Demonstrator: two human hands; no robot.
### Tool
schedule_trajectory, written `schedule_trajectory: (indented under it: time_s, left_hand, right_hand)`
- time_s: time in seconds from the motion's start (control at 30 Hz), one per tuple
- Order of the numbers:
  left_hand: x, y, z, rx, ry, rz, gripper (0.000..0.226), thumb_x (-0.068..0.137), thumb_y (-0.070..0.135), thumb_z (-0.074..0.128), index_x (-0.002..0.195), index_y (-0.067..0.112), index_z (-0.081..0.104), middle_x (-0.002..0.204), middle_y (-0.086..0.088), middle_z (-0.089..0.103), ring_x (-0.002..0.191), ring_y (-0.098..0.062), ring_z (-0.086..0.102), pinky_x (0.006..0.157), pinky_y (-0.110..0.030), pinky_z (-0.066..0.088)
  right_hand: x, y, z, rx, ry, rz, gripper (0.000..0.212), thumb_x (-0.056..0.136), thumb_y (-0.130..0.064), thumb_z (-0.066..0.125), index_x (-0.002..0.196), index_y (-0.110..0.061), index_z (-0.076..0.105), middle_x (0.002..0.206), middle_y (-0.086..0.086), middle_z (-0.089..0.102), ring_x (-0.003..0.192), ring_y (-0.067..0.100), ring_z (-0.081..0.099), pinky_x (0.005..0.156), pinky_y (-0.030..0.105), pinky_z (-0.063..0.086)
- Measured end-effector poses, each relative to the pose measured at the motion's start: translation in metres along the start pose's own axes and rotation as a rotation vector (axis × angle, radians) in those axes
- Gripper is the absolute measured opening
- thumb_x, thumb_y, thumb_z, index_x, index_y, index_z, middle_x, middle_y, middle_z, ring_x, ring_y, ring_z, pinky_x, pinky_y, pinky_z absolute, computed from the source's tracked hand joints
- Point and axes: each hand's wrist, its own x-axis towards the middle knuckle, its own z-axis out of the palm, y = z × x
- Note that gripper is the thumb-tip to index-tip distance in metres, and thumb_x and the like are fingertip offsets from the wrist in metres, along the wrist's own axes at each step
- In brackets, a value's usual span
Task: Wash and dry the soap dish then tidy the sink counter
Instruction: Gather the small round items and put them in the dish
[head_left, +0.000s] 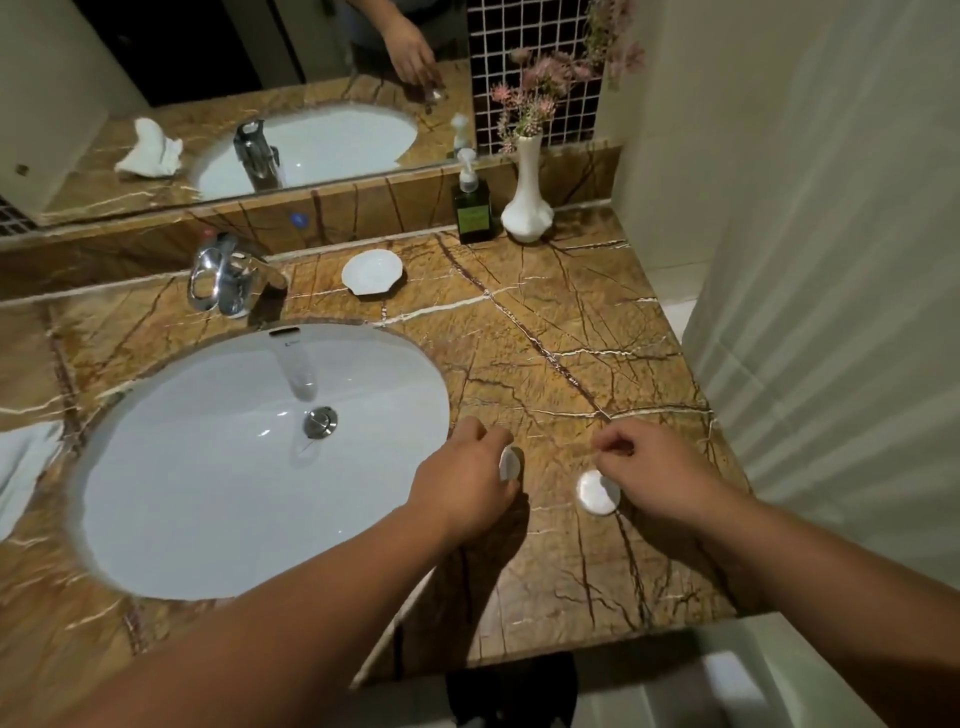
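Brown veined marble counter (545, 322): we are standing at its near edge, both arms reaching over it.

White oval basin (208, 467), sunk into the counter at left: holding nothing that we can see but a chrome drain plug (320, 421). Chrome faucet (228, 275) is sitting at its far rim.

White shell-shaped soap dish (373, 271): lying empty on the counter, far side, just right of the faucet, well apart from our hands.

Dark green pump bottle (471, 208) and white vase (527, 200) with pink flowers: standing side by side at the far right against the backsplash.

White cloth (26, 467): lying at the left edge, partly cut off.

Left hand (467, 488): we are closing it round a small white round object (510, 462) by the basin's right rim.

Right hand (654, 473): fingers pinched together above a white disc (597, 492) lying flat on the counter; whether we are touching it, we cannot tell.

Nothing is lying between hands and dish.
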Motion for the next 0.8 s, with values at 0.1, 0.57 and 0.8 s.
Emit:
schedule_trajectory:
  time_s: [0.1, 0.57, 0.8]
  left_hand:
    - [0.007, 0.004, 0.006, 0.039, -0.020, 0.030, 0.050, 0.086, 0.040, 0.061, 0.130, 0.026, 0.045, 0.122, -0.006, 0.048, 0.098, -0.027, 0.058, 0.070, -0.036, 0.051]
    - [0.012, 0.002, 0.018, 0.047, -0.030, 0.004, 0.034, 0.088, 0.020, 0.053, 0.122, 0.021, 0.051, 0.112, -0.007, 0.049, 0.086, -0.027, 0.056, 0.067, -0.041, 0.056]
    - [-0.004, 0.003, 0.006, -0.038, -0.004, 0.037, 0.041, 0.084, 0.040, 0.058, 0.121, 0.025, 0.046, 0.113, -0.006, 0.047, 0.077, -0.021, 0.051, 0.066, -0.037, 0.054]
  right_hand:
    - [-0.004, 0.007, 0.001, -0.036, -0.005, 0.006, 0.024, 0.088, -0.027, 0.063, 0.112, -0.023, 0.065, 0.103, -0.003, 0.065, 0.089, 0.013, 0.061, 0.076, 0.031, 0.050]
    - [-0.009, 0.015, 0.010, -0.183, -0.023, -0.043, 0.035, 0.083, -0.029, 0.066, 0.118, -0.023, 0.062, 0.115, 0.001, 0.062, 0.094, 0.017, 0.059, 0.077, 0.032, 0.049]
    - [-0.008, 0.017, 0.023, -0.363, -0.019, -0.126, 0.056, 0.080, -0.034, 0.069, 0.132, -0.026, 0.050, 0.129, 0.002, 0.049, 0.114, 0.021, 0.051, 0.087, 0.034, 0.048]
